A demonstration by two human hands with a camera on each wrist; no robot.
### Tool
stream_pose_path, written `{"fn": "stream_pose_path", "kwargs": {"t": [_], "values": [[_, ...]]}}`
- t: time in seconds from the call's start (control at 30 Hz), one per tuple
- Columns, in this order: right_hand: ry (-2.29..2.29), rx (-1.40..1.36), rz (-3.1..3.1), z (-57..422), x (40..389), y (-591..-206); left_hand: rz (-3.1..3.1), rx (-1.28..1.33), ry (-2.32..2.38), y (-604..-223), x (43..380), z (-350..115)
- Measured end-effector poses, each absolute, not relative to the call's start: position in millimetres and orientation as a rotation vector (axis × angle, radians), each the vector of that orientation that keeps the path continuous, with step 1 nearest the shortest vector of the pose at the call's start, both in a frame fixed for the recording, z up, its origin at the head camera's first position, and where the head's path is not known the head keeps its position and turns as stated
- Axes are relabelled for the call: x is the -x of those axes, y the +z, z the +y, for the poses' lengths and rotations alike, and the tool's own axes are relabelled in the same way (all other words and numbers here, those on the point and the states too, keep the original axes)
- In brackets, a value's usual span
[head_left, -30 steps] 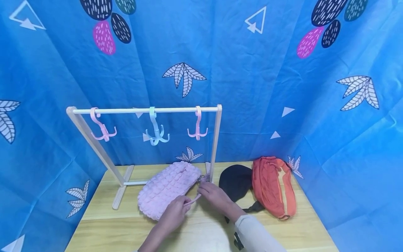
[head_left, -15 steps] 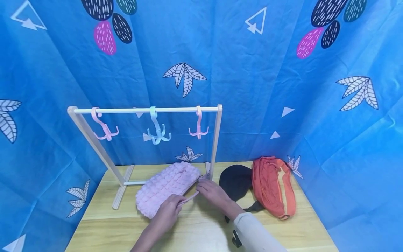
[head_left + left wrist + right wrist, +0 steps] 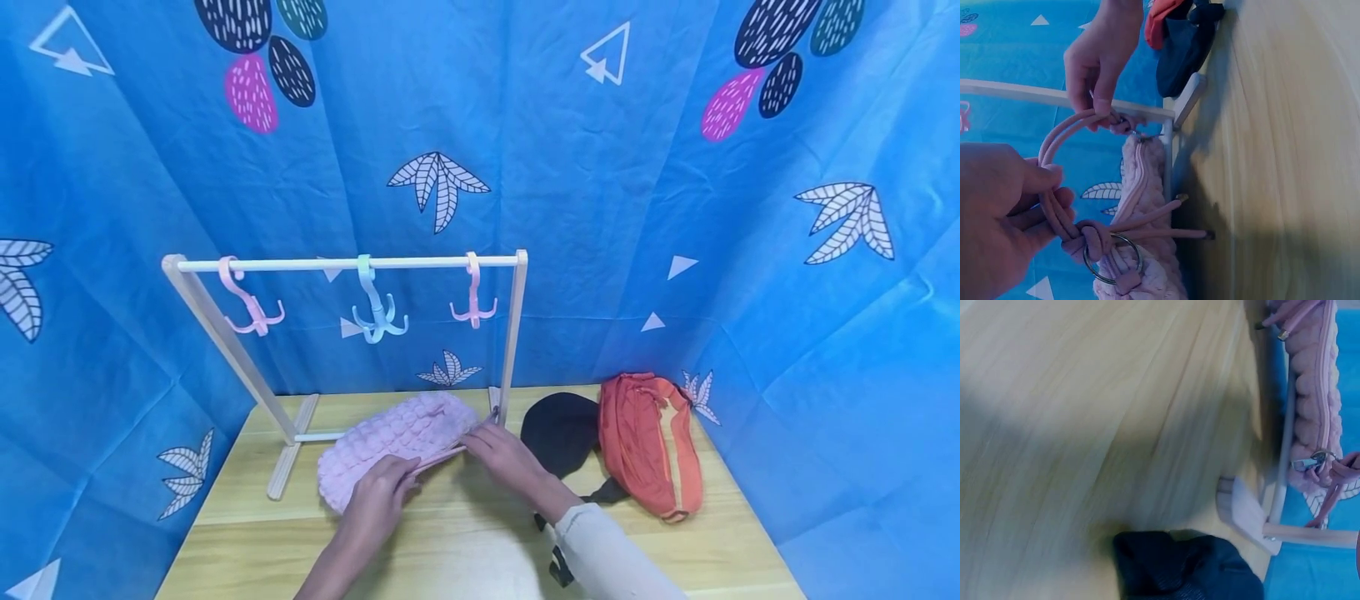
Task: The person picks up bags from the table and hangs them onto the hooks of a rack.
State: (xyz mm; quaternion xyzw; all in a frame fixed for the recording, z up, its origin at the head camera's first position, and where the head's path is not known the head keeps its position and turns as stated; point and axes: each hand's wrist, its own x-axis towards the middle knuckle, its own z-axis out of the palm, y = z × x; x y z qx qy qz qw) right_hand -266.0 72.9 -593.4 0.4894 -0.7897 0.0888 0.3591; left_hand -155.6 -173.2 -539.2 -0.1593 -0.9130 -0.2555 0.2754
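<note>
A pink chunky-knit handbag (image 3: pixel 401 429) with a zip stands at the rack's foot. Its doubled cord strap (image 3: pixel 1063 134) is stretched between both hands. My left hand (image 3: pixel 372 493) pinches the strap near its left end, close to a knot (image 3: pixel 1094 240) and a metal ring (image 3: pixel 1087 259). My right hand (image 3: pixel 504 457) pinches the strap's other end, by the knot next to the zip pull (image 3: pixel 1305 464). Only a sliver of the right hand shows in the right wrist view.
A wooden rack (image 3: pixel 420 262) carries a pink hook (image 3: pixel 255 317), a blue hook (image 3: pixel 378 317) and another pink hook (image 3: pixel 474 308). Right of it lie a black fabric item (image 3: pixel 561 433) with straps and an orange-red bag (image 3: pixel 648 446). A blue patterned curtain (image 3: pixel 585 208) encloses the table (image 3: pixel 450 558).
My left hand has moved left, drawing the strap out straighter along the bag. The bag has shifted slightly left. My right hand has moved slightly left and still holds its end.
</note>
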Motion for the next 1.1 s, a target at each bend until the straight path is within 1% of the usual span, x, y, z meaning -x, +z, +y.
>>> {"fn": "stream_pose_path", "kwargs": {"t": [0.4,0.7,0.93,1.1], "values": [[0.263,-1.262,-2.065,54.5,254.4,-573.8,-2.381,0.401,-0.599,-531.6,157.6,-199.9],[0.392,-1.252,-2.076,37.6,250.8,-559.9,-2.317,0.421,-0.559,-518.5,161.5,-217.3],[0.388,-1.288,-2.085,32.3,246.7,-545.0,-2.254,0.463,-0.511,-508.9,166.8,-229.2],[0.413,-1.288,-2.112,32.8,246.2,-541.5,-2.237,0.482,-0.491,-507.0,169.8,-235.0]]}}
